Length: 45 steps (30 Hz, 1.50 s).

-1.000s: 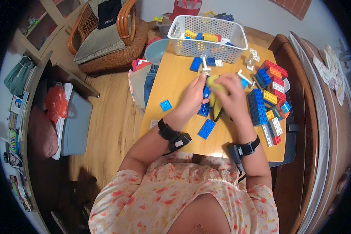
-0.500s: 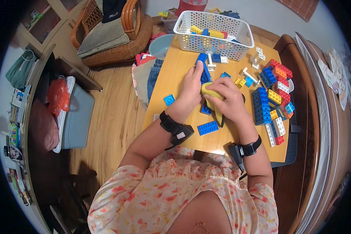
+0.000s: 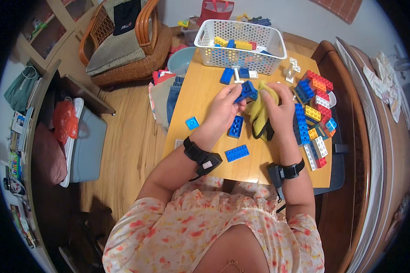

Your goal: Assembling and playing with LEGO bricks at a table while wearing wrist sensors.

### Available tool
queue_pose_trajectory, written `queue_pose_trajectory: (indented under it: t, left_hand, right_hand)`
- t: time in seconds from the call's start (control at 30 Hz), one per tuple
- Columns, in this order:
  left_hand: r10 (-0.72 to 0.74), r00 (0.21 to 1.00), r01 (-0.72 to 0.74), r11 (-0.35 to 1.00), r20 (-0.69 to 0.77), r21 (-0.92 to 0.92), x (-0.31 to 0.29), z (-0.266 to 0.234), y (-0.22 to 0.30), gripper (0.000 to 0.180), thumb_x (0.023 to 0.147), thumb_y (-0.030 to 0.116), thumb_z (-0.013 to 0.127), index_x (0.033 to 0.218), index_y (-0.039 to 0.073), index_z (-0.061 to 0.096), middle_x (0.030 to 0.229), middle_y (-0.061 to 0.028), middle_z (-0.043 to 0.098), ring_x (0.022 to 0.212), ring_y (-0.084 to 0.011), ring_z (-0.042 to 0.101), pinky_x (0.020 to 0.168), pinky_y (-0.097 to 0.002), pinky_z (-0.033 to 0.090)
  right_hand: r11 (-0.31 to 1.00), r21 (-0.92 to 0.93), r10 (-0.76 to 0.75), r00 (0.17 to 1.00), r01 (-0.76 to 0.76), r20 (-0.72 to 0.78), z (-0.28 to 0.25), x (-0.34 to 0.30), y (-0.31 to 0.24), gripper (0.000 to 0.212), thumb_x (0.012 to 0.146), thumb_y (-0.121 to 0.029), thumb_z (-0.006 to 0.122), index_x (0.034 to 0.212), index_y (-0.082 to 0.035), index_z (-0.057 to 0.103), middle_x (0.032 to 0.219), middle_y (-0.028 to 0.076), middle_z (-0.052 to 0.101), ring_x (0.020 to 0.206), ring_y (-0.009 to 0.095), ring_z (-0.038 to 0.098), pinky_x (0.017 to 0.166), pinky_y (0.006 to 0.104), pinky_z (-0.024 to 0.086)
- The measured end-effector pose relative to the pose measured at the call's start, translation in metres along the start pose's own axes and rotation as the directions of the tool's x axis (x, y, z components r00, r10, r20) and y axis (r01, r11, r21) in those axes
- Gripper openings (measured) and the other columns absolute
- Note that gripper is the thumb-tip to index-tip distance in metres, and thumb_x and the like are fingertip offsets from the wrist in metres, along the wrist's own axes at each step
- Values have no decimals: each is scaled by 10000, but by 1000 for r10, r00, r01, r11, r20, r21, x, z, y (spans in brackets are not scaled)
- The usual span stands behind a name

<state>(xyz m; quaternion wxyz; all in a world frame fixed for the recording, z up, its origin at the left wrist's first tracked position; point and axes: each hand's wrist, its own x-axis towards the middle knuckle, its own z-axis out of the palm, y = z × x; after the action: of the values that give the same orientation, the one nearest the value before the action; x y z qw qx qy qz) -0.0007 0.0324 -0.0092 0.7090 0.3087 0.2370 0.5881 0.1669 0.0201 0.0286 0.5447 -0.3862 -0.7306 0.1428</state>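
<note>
Between the fingers of my left hand (image 3: 224, 105) is a dark blue toy building block (image 3: 245, 92), lifted above the table and tilted. Close beside it, my right hand (image 3: 281, 105) grips a yellow cloth (image 3: 259, 111) with a dark edge, its lower end hanging down. Below my hands a blue studded brick (image 3: 235, 126) lies on the wooden table (image 3: 205, 150). Nearer to me lies another blue brick (image 3: 237, 153). A small light-blue brick (image 3: 192, 123) rests by the table's left edge.
A white perforated basket (image 3: 241, 57) holding bricks stands at the table's far end. Several joined and loose coloured bricks (image 3: 313, 113) cover the right side. White pieces (image 3: 292, 70) stand beyond them. A wicker chair (image 3: 123, 63) and a lidded bin (image 3: 89, 141) are on the left.
My left hand has turned the blue block up, and my right hand with the yellow cloth has shifted right and opened a gap from it. The whole view has shifted slightly.
</note>
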Motion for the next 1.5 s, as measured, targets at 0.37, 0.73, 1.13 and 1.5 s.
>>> queue_pose_trajectory:
  t: [0.37, 0.73, 1.13, 1.5]
  left_hand:
    - [-66, 998, 66, 989, -4, 135, -9, 14, 2, 299, 998, 243, 564, 1247, 86, 517, 909, 27, 581, 704, -47, 530, 528, -204, 385]
    - [-63, 998, 64, 992, -14, 109, -4, 4, 8, 184, 980, 208, 581, 1077, 53, 559, 917, -52, 633, 749, -127, 627, 589, -262, 492]
    - [41, 997, -35, 995, -60, 93, -2, 1, -1, 199, 1014, 241, 523, 1136, 85, 537, 940, -23, 616, 784, -103, 602, 646, -262, 475]
    - [-135, 981, 106, 974, 139, 198, -9, 11, 1, 264, 994, 231, 560, 1198, 64, 544, 972, -2, 635, 820, -91, 610, 684, -249, 471]
  right_hand:
    - [995, 32, 94, 995, -95, 12, 2, 2, 6, 206, 798, -104, 756, 976, -19, 696, 978, 111, 662, 955, 258, 627, 852, 347, 489]
    - [998, -2, 67, 997, -67, -27, 1, 2, -1, 207, 795, -114, 756, 966, -20, 685, 959, 120, 659, 914, 265, 637, 827, 347, 497]
    - [995, 92, 9, 984, -26, 180, 5, -2, -8, 196, 775, -52, 755, 957, -15, 693, 978, 130, 651, 936, 275, 633, 830, 355, 501]
    - [984, -22, 175, 980, -178, -91, -3, 4, 8, 188, 820, -127, 729, 970, -20, 693, 964, 130, 669, 927, 267, 641, 827, 351, 497]
